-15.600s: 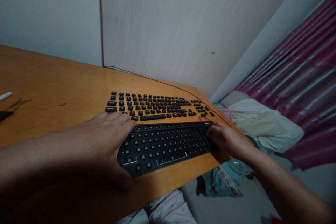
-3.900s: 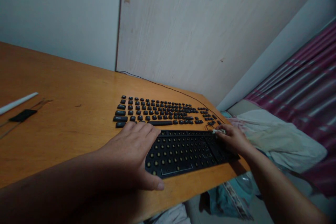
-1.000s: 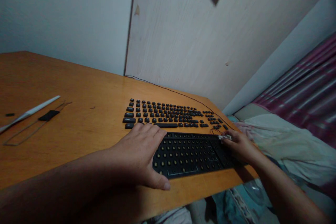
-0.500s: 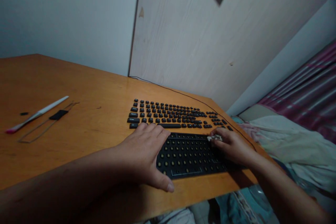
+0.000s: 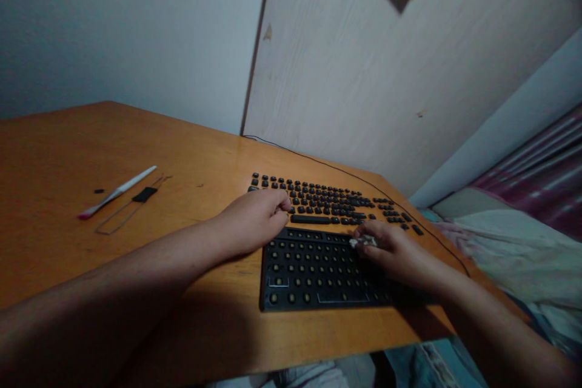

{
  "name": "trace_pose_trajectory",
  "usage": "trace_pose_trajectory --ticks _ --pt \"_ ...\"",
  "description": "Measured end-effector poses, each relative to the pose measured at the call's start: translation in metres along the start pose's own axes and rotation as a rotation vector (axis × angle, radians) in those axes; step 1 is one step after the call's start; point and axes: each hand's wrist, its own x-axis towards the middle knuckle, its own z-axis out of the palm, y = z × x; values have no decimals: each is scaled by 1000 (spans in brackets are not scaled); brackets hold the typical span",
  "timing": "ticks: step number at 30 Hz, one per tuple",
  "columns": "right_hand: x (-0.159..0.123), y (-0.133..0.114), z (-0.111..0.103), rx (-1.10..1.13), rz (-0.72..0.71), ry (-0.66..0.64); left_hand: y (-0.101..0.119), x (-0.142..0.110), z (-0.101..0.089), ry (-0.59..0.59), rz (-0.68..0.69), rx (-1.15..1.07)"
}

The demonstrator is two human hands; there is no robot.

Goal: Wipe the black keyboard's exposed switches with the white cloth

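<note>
A black keyboard base (image 5: 313,270) without its caps lies near the front edge of the orange table (image 5: 63,151). Behind it the removed black keycaps (image 5: 331,200) are laid out in rows. My left hand (image 5: 254,218) is off the base now, its fingers curled over the left end of the keycap rows; what they pinch, if anything, is hidden. My right hand (image 5: 386,248) rests on the base's upper middle, fingers closed on a small whitish wad (image 5: 362,242).
A white stick with a pink tip (image 5: 117,192) and a wire loop with a black tab (image 5: 131,206) lie at the left of the table. A thin black cable (image 5: 318,160) runs along the back. Crumpled cloth (image 5: 513,248) and a striped curtain (image 5: 541,176) are at the right.
My left hand has lifted off the base's left end and moved back to the keycap rows, fingers curling. My right hand with the wad has slid leftward on the base.
</note>
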Motion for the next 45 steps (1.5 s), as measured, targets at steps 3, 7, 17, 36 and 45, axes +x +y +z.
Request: trace_pose_trajectory --ticks 3,7,17,36,45 --pt "8 -8 3 9 -21 -25 -9 4 -1 12 -60 -41" --pt "17 -22 8 -5 -70 -51 -10 4 0 -14 -90 -124" --pt "41 -69 23 -8 -146 -116 -9 4 2 -94 -235 -240" --pt "70 -121 48 18 -358 -121 -17 4 7 -141 -321 -478" --pt "51 -141 49 -51 -380 -186 -13 4 5 -155 -328 -418"
